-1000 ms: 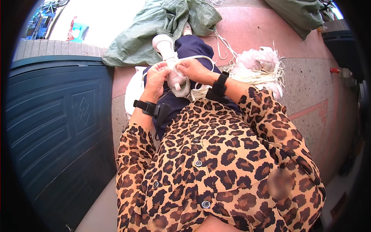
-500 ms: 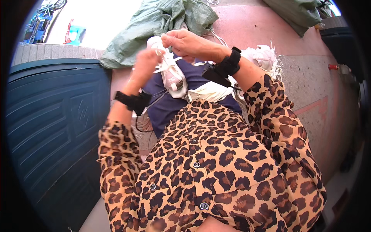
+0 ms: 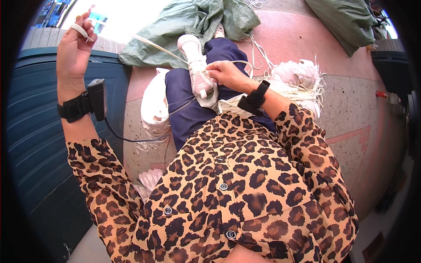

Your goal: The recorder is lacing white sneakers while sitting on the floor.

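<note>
A pale pink and white sneaker (image 3: 202, 83) lies on my dark-blue trouser legs, toe pointing away from me. Far off to the left, my left hand (image 3: 74, 55) is raised, its fingers curled around the end of a white shoelace (image 3: 157, 45). That lace runs from the front of the sneaker's lacing towards the hand, though part of it is lost against the bright background. My right hand (image 3: 231, 76) is at the right side of the sneaker's lacing, thumb and fingers pinched together on the lace there. Another stretch of lace loops out behind this hand.
White lace bundles lie right (image 3: 299, 73) and left (image 3: 153, 107) of my legs. Ahead is a green woven sack (image 3: 175, 30); another sack (image 3: 342, 22) stands far right. A dark-blue panel (image 3: 44, 122) borders the left side. Black devices are strapped to both wrists.
My left hand has swung out to the far left, drawing the lace out long. The right hand has come down from above the toe to the sneaker's right side.
</note>
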`<state>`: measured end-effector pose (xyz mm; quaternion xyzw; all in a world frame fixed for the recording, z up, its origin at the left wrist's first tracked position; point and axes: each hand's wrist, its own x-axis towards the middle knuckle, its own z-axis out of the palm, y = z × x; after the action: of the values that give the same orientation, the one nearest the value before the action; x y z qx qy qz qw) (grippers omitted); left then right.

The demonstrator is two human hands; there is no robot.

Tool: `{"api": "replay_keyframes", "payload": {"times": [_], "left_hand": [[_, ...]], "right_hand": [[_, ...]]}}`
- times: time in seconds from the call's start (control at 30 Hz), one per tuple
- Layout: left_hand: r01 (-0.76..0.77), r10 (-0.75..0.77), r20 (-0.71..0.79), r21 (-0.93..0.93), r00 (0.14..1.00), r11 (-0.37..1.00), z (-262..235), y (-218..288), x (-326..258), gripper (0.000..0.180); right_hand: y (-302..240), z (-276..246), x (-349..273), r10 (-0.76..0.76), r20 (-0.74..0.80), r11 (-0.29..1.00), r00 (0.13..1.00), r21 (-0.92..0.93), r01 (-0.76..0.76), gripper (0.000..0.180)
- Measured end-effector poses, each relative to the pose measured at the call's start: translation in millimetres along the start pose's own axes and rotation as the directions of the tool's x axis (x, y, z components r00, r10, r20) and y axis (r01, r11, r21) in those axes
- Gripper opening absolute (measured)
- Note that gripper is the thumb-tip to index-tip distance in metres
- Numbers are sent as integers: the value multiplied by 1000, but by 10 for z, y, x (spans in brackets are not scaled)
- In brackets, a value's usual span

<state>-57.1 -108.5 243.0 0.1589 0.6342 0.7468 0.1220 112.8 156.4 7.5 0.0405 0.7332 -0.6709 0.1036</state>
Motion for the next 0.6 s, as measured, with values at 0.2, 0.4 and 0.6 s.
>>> {"api": "replay_keyframes", "payload": {"times": [0.2, 0.4, 0.6], "left_hand": [[-7, 5, -67, -29, 998, 1000, 32, -65, 0, 32], [90, -72, -193, 89, 979, 992, 169, -276, -62, 32], [380, -361, -128, 414, 924, 827, 280, -1384, -550, 54]], "right_hand": [[112, 82, 152, -6, -112, 976, 994, -216, -18, 18], [223, 155, 195, -100, -217, 949, 971, -315, 27, 20], [37, 166, 190, 134, -223, 972, 966, -162, -172, 20]]}}
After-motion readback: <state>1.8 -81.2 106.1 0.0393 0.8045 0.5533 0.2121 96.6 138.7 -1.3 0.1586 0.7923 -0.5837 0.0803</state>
